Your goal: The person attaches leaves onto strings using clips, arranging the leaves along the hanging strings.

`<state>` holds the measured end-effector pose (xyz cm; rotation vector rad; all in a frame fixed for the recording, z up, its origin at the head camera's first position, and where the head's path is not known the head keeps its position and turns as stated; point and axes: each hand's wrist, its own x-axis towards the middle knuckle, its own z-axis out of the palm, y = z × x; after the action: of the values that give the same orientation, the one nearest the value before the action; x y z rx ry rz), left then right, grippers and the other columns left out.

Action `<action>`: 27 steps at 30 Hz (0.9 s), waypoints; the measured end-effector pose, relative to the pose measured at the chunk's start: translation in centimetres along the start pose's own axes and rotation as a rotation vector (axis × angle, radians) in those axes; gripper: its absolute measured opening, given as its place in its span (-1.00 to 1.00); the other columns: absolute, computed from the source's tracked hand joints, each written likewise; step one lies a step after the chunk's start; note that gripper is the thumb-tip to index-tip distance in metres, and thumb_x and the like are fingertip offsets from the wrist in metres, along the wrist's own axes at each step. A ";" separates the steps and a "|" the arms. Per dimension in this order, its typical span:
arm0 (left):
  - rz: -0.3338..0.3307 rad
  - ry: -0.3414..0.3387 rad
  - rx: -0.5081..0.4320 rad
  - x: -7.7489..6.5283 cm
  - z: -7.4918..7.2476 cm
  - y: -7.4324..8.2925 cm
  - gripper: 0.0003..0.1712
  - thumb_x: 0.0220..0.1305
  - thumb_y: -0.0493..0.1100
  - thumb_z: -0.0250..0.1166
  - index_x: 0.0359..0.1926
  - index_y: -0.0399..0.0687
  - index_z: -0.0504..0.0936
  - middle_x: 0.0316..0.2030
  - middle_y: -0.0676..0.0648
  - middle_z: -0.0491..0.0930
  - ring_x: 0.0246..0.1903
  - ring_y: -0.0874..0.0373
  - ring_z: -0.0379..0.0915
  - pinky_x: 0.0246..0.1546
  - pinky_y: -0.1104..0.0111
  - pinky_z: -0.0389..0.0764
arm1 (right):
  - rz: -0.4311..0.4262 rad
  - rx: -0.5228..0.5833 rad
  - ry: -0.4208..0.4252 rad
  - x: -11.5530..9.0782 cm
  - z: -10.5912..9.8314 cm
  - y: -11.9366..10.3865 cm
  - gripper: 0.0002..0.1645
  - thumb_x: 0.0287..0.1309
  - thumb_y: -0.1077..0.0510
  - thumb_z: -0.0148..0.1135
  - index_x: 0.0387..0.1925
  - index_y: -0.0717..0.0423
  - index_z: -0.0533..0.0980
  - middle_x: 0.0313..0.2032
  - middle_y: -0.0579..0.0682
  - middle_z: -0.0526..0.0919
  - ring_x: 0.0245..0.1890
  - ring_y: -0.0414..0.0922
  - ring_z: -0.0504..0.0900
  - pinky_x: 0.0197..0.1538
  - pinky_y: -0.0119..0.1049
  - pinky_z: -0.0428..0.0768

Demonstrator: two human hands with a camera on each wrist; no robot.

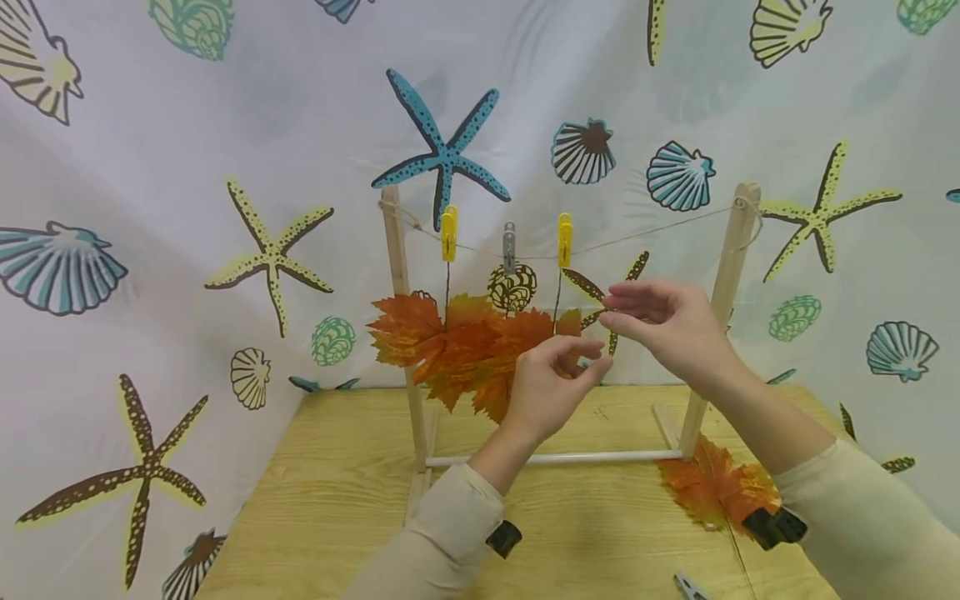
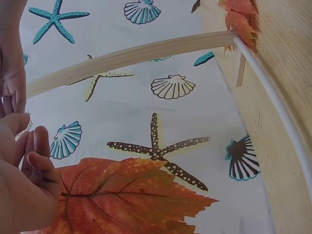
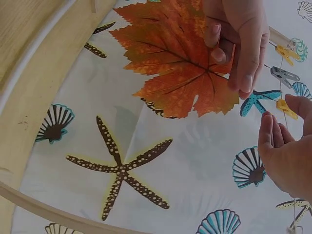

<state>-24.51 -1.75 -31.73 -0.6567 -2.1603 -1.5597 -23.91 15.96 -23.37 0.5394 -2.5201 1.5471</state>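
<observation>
My left hand (image 1: 551,383) is raised before the right end of a row of orange maple leaves (image 1: 465,342), its fingers loosely curved and thumb apart. To its right and slightly higher is my right hand (image 1: 675,329), with thumb and fingers spread apart. Neither hand shows anything in its grasp. Thin dark stems hold the leaves under a yellow clothespin (image 1: 448,233), a grey clothespin (image 1: 509,248) and another yellow clothespin (image 1: 565,240), all clipped on a twine (image 1: 637,236). In the left wrist view, one leaf (image 2: 131,195) spreads right beside my left hand.
Wooden posts (image 1: 727,275) carry the twine's ends, joined low down by a white rod (image 1: 577,457). On the wooden table (image 1: 337,483), another leaf (image 1: 712,483) lies at the right post's foot. A loose grey clothespin (image 1: 688,587) sits near the front edge. A shell-print curtain (image 1: 480,100) hangs behind.
</observation>
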 end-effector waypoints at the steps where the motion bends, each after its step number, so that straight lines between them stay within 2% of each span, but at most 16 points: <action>1: -0.017 -0.005 -0.005 -0.1 0.0 -0.1 -0.77 0.23 -0.06 0.45 -0.11 0.01 0.76 -0.21 0.02 0.77 -0.48 0.31 0.56 -0.36 0.47 0.61 | 0.004 -0.007 0.002 -0.2 0.0 0.3 -0.44 0.25 -0.05 0.36 0.21 0.11 0.53 0.11 0.10 0.67 -0.03 -0.31 0.68 0.01 -0.53 0.58; 5: -0.086 -0.030 -0.024 -0.4 0.3 -0.3 -0.76 0.23 -0.02 0.44 -0.10 0.05 0.76 -0.22 0.06 0.76 -0.45 0.34 0.53 -0.38 0.46 0.59 | 0.021 -0.023 0.000 -0.8 -0.1 1.7 -0.41 0.25 -0.09 0.35 0.22 0.10 0.52 0.13 0.10 0.67 0.00 -0.26 0.68 0.01 -0.50 0.59; 10: -0.143 -0.074 -0.036 -0.8 0.8 -0.4 -0.75 0.23 0.01 0.44 -0.09 0.08 0.76 -0.20 0.08 0.75 -0.40 0.32 0.53 -0.39 0.45 0.57 | 0.072 -0.026 0.000 -1.6 -0.2 3.3 -0.38 0.24 -0.14 0.34 0.23 0.06 0.51 0.14 0.06 0.66 0.01 -0.32 0.67 0.03 -0.50 0.57; 15: -0.164 -0.101 -0.034 -1.3 1.3 -0.8 -0.74 0.23 0.01 0.44 -0.09 0.09 0.76 -0.19 0.07 0.76 -0.41 0.32 0.53 -0.41 0.46 0.57 | 0.093 -0.013 0.007 -2.4 -0.1 4.7 -0.37 0.23 -0.15 0.35 0.23 0.08 0.51 0.13 0.08 0.67 -0.03 -0.40 0.67 0.00 -0.52 0.59; 22: -0.158 -0.107 -0.022 -1.3 2.0 -1.2 -0.72 0.22 -0.01 0.45 -0.06 0.07 0.76 -0.17 0.04 0.77 -0.41 0.30 0.55 -0.41 0.46 0.58 | 0.084 -0.001 0.013 -3.3 0.4 6.1 -0.37 0.24 -0.10 0.36 0.23 0.14 0.50 0.12 0.13 0.67 -0.07 -0.40 0.68 -0.02 -0.54 0.60; 27: -0.198 -0.130 -0.014 -1.6 2.4 -1.4 -0.72 0.21 0.01 0.45 -0.09 0.06 0.77 -0.18 0.09 0.76 -0.43 0.35 0.52 -0.45 0.47 0.57 | 0.077 -0.002 0.022 -4.0 0.9 6.7 -0.40 0.26 -0.08 0.34 0.21 0.16 0.51 0.10 0.16 0.67 -0.07 -0.41 0.67 -0.02 -0.56 0.59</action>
<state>-24.18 -0.03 -34.46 -0.5783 -2.3751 -1.6744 -22.58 18.88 -30.59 0.4268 -2.5538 1.5672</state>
